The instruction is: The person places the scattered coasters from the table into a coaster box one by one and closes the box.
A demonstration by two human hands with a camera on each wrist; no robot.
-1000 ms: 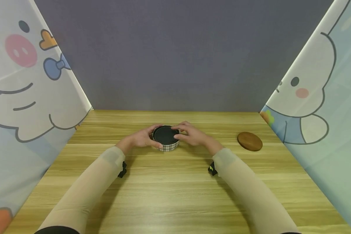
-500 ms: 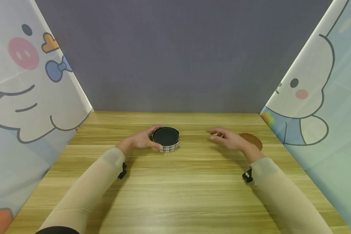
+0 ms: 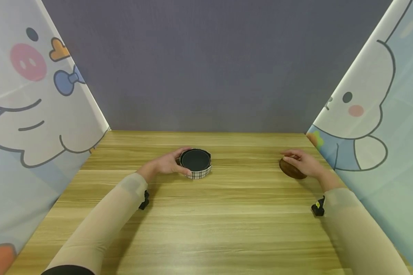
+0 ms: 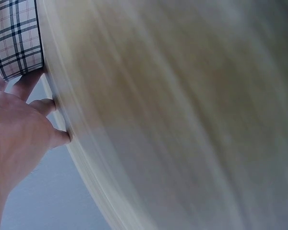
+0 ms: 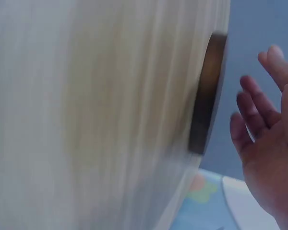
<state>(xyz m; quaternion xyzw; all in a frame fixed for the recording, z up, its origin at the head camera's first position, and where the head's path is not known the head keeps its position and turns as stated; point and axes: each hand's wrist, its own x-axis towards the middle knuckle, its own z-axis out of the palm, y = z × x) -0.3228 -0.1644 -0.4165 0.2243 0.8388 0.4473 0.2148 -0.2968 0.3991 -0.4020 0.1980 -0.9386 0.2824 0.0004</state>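
A round box (image 3: 195, 163) with plaid sides and a black top stands on the wooden table (image 3: 206, 217), a little left of centre. My left hand (image 3: 170, 164) grips its left side, thumb in front and fingers behind. The left wrist view shows the plaid wall (image 4: 17, 40) against my fingers (image 4: 26, 84). A dark brown wooden disc (image 3: 290, 170) lies flat at the right. My right hand (image 3: 304, 162) hovers over it with fingers straight. In the right wrist view a gap shows between the disc (image 5: 206, 96) and my right hand (image 5: 266, 139).
Cartoon-printed curtains close off the left (image 3: 38, 114) and right (image 3: 371, 114) sides of the table. A grey wall (image 3: 206, 68) stands behind its far edge. Bare wood stretches between the box and the disc and toward me.
My right hand left the box's top and travelled right across the table to the brown disc. The left hand and the box have stayed put.
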